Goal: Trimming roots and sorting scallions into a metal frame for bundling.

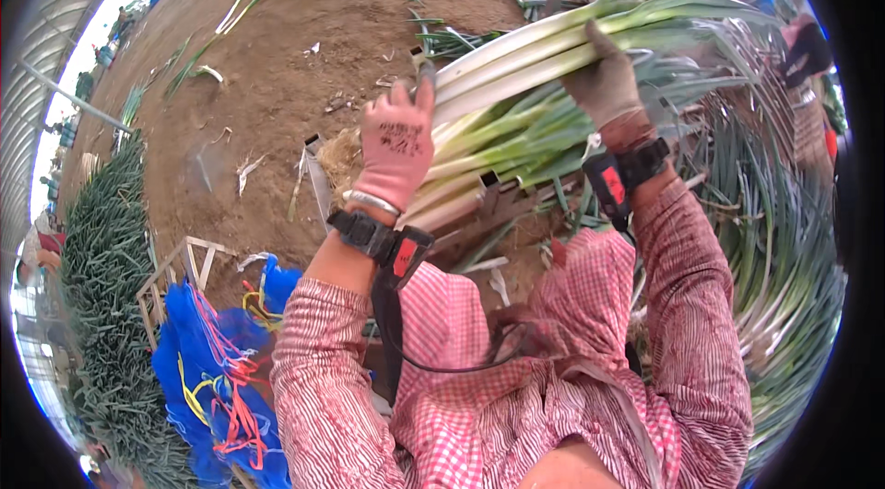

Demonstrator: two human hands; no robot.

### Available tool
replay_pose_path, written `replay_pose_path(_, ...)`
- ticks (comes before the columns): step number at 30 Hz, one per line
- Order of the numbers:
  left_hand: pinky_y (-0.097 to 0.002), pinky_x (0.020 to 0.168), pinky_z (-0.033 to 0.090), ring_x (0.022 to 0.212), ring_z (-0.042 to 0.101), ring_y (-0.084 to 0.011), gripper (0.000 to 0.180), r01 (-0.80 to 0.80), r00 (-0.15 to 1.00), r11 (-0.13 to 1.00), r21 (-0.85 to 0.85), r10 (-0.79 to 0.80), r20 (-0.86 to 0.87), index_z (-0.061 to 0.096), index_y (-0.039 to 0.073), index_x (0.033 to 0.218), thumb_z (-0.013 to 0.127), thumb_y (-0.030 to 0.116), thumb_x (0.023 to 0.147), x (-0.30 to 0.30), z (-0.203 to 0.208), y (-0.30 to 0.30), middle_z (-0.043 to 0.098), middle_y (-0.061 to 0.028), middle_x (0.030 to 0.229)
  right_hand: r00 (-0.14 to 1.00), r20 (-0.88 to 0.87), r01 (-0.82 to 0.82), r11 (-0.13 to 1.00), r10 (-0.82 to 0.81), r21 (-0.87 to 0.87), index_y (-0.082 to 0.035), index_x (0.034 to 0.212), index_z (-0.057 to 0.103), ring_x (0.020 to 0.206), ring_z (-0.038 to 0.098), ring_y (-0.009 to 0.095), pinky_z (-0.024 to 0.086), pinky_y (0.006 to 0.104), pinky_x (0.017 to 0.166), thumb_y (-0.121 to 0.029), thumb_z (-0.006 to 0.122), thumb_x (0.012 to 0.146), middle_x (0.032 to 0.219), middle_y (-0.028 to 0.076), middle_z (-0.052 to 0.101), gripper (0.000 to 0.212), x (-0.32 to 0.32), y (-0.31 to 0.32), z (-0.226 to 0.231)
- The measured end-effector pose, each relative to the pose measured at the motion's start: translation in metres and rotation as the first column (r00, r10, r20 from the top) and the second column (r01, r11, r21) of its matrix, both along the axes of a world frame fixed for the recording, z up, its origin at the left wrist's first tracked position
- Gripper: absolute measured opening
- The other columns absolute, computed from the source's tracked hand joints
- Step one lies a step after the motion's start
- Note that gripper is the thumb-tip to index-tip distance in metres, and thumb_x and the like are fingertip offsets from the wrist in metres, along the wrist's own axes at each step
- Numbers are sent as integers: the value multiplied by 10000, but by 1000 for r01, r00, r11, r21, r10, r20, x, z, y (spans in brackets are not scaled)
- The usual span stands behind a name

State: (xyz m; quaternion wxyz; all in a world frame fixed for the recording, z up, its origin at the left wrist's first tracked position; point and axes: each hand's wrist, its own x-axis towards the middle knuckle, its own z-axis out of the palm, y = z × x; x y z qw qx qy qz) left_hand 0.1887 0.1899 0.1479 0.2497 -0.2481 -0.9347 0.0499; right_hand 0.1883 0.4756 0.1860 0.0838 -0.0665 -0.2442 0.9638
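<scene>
**Support the held green onions [516, 56] at 2 places**

In the head view, the only view here, the bundle is up in front of the person, above the lower stalks [525, 134] that lie across a low rack with upright metal posts [489, 180]. The white ends point left and the leaves spread off to the right.

The right hand [606, 79], in a greyish glove, is grasping the bundle around where white turns to green, its thumb laid over the top. The left hand [396, 143], in a pink glove, is at the white ends with its fingers raised against them; whether it grips a stalk or merely touches, I cannot tell.

To do this well, I would let the right hand bear the weight with a firm but soft hold, since the leaves look long enough to sag and probably bruise under a hard squeeze. The left hand seems well placed to even up the white ends with light pressure. Tilting the bundle too far could let stalks slide out, so near level looks safer. The posts may snag leaves, and the cable [442, 366] running between the 2 wrist devices [406, 254] deserves slack, clear of the rack.
</scene>
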Motion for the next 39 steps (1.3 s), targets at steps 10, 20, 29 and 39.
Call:
replay_pose_path(10, -433, 772, 505, 848, 650, -303, 465, -87, 988, 995, 53, 80, 130, 578, 105, 1292, 573, 119, 827, -83, -172, -102, 619, -124, 950, 887, 126, -423, 891, 445, -165, -10, 1228, 544, 1217, 540, 314, 387, 493, 1123, -188, 657, 943, 1251, 146, 600, 354, -86, -64, -130)
replay_pose_path(20, -432, 840, 520, 939, 683, -333, 383, -168, 849, 982, 89, 99, 520, 600, 132, 1245, 517, 119, 871, -117, -239, -146, 704, -153, 1016, 834, 454, -489, 39, 312, 871, -23, 1216, 613, 1019, 661, 282, 552, 416, 872, -213, 700, 898, 1103, 113, 672, 380, -92, -76, -107)
replay_pose_path(29, -444, 854, 534, 1000, 678, -341, 243, -230, 716, 973, 9, 163, 679, 619, 119, 1094, 478, 119, 897, -136, -179, -154, 706, -149, 1047, 876, 446, 142, -982, 185, 129, -158, 1253, 589, 1143, 618, 291, 432, 423, 1025, -123, 631, 838, 1168, 92, 664, 418, -172, -108, -117)
replay_pose_path(39, -451, 954, 505, 1125, 646, -336, 334, -267, 524, 961, -65, 202, 827, 631, 119, 1209, 466, 127, 919, -163, -169, -170, 687, -152, 1174, 740, 649, -14, -961, 175, 276, -140, 1124, 699, 933, 681, 370, 537, 452, 819, -97, 616, 737, 970, 164, 718, 399, -205, -122, -117)
